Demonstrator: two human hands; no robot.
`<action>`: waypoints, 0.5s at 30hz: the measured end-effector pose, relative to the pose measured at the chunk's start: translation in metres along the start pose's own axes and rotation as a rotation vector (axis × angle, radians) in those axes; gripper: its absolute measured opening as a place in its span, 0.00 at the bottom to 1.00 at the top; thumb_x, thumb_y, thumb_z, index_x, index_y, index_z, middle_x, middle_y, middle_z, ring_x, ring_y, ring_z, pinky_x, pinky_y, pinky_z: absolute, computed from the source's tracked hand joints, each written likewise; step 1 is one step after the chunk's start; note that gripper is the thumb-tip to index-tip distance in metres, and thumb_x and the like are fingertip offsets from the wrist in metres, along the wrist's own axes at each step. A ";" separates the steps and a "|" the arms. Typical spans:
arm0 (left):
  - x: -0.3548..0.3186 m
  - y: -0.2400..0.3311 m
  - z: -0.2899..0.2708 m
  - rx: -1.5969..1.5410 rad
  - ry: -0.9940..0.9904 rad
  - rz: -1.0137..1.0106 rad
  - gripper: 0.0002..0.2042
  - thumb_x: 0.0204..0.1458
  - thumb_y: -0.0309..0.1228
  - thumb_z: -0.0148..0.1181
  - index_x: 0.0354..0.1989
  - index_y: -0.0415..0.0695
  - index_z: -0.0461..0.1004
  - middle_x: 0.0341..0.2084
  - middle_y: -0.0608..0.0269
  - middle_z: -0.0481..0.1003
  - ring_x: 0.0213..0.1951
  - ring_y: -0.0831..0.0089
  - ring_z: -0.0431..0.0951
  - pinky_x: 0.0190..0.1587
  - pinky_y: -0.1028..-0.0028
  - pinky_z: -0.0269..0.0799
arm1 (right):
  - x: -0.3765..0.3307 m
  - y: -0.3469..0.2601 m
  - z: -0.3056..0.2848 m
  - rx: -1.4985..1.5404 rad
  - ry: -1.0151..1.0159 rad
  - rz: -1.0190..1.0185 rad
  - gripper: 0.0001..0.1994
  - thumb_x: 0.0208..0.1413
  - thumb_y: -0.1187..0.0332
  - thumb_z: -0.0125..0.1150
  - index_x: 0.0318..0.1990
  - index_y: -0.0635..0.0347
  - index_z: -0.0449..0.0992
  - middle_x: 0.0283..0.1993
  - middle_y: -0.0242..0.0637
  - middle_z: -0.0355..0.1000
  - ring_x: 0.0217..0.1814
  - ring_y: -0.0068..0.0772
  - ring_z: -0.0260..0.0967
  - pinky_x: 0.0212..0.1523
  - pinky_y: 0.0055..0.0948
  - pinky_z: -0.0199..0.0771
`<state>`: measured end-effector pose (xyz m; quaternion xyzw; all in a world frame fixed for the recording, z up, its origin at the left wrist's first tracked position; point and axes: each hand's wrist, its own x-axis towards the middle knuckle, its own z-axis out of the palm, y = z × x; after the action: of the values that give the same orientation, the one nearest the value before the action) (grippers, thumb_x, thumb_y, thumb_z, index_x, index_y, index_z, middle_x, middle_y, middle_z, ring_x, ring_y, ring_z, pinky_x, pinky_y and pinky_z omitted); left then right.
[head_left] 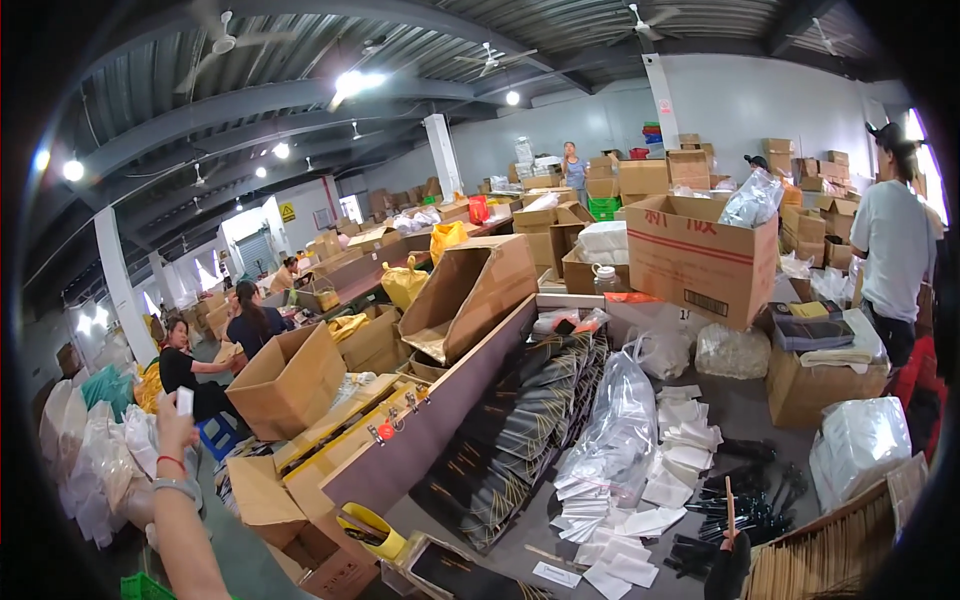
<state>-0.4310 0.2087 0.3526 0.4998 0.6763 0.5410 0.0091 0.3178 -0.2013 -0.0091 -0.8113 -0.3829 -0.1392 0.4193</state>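
Observation:
My left hand (174, 432) is raised at the left, with a red string and a pale band at the wrist. Its fingers are closed around a small white rectangular object (184, 402). At the lower right my right hand (729, 562), dark as if gloved, grips a thin brown stick (730, 505) pointing upward. Around it on the table lie black slender items (735, 500) in a loose pile and scattered white paper slips (625, 550). Long rows of flat black pieces with yellowish strings (520, 430) overlap farther left, beside a clear plastic bag (615, 430).
Brown cardboard strips (825, 555) stand packed at the lower right. A big carton (700, 255) sits at the table's far end. Open cartons (285, 380) line the left side. Co-workers sit at the left (255, 325), and one person stands at the right (893, 250).

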 end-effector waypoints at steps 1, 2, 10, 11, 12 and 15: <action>-0.017 0.027 0.015 0.025 -0.058 0.046 0.25 0.47 0.15 0.46 0.56 0.43 0.70 0.27 0.57 0.75 0.13 0.73 0.72 0.12 0.73 0.68 | 0.002 -0.006 0.000 -0.022 0.010 0.006 0.20 0.65 0.61 0.51 0.57 0.68 0.69 0.55 0.57 0.70 0.58 0.54 0.67 0.58 0.42 0.66; -0.045 0.064 0.032 -0.004 -0.146 0.099 0.21 0.48 0.16 0.48 0.53 0.41 0.72 0.27 0.57 0.75 0.14 0.73 0.74 0.13 0.74 0.70 | 0.003 -0.010 -0.001 -0.052 0.023 0.015 0.20 0.63 0.63 0.52 0.57 0.66 0.70 0.53 0.57 0.71 0.57 0.54 0.69 0.57 0.42 0.67; -0.231 0.177 0.120 0.042 -0.834 0.468 0.11 0.55 0.25 0.54 0.44 0.35 0.75 0.24 0.62 0.76 0.23 0.77 0.78 0.27 0.75 0.75 | -0.014 -0.047 -0.034 0.226 -0.103 0.224 0.13 0.65 0.65 0.48 0.48 0.65 0.73 0.45 0.56 0.72 0.50 0.55 0.70 0.49 0.44 0.68; -0.253 0.176 0.128 -0.020 -0.952 0.460 0.10 0.55 0.25 0.54 0.43 0.35 0.76 0.24 0.62 0.77 0.24 0.77 0.78 0.29 0.74 0.75 | -0.032 -0.025 -0.017 0.108 0.003 0.191 0.15 0.66 0.64 0.48 0.52 0.64 0.72 0.50 0.57 0.71 0.55 0.54 0.67 0.54 0.42 0.66; -0.274 0.174 0.133 -0.050 -1.039 0.513 0.10 0.54 0.25 0.56 0.44 0.37 0.76 0.25 0.58 0.78 0.26 0.73 0.79 0.30 0.72 0.75 | -0.043 -0.011 -0.006 -0.006 0.101 0.155 0.17 0.66 0.62 0.48 0.55 0.63 0.70 0.55 0.58 0.69 0.61 0.52 0.65 0.59 0.41 0.65; -0.326 0.176 0.151 -0.205 -1.221 0.746 0.10 0.53 0.26 0.58 0.44 0.38 0.75 0.26 0.53 0.78 0.29 0.68 0.80 0.32 0.70 0.74 | -0.061 -0.009 -0.014 0.165 0.046 0.142 0.21 0.66 0.61 0.49 0.63 0.59 0.63 0.64 0.58 0.62 0.67 0.54 0.60 0.63 0.39 0.62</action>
<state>-0.0671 0.0795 0.2484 0.9072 0.2806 0.1931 0.2469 0.2723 -0.2398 -0.0288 -0.7958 -0.3248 -0.0960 0.5021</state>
